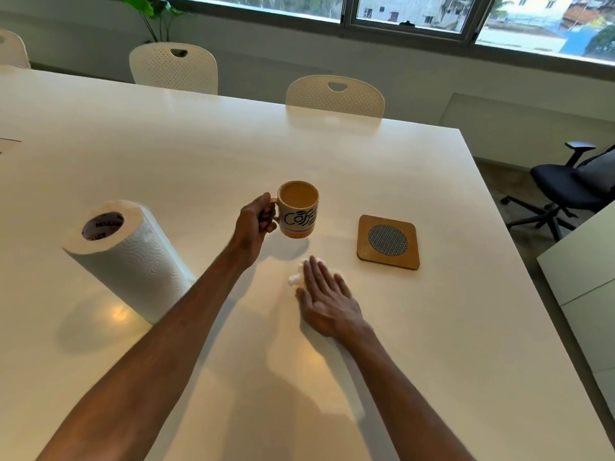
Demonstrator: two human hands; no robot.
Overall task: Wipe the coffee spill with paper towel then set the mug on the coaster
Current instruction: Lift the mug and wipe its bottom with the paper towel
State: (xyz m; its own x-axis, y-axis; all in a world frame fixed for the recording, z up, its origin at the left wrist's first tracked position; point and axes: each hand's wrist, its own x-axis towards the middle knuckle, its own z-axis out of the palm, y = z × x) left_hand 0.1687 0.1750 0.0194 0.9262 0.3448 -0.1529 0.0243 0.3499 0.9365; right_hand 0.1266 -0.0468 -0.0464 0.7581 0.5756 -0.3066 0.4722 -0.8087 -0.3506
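Left hand (pixel 254 221) clenched on handle of mug (pixel 298 209), mug upright, lifted just above white table (pixel 166 144), handle pointing left, lettered side toward wearer, full of pale coffee. Right hand (pixel 327 301) flat, fingers spread straight, pressing crumpled paper towel (pixel 295 277) on table below mug; towel mostly hidden under palm, spill not discernible. Wooden coaster (pixel 388 241) flat, right of mug, apart. Paper towel roll (pixel 128 257) upright at left, base hidden behind left forearm.
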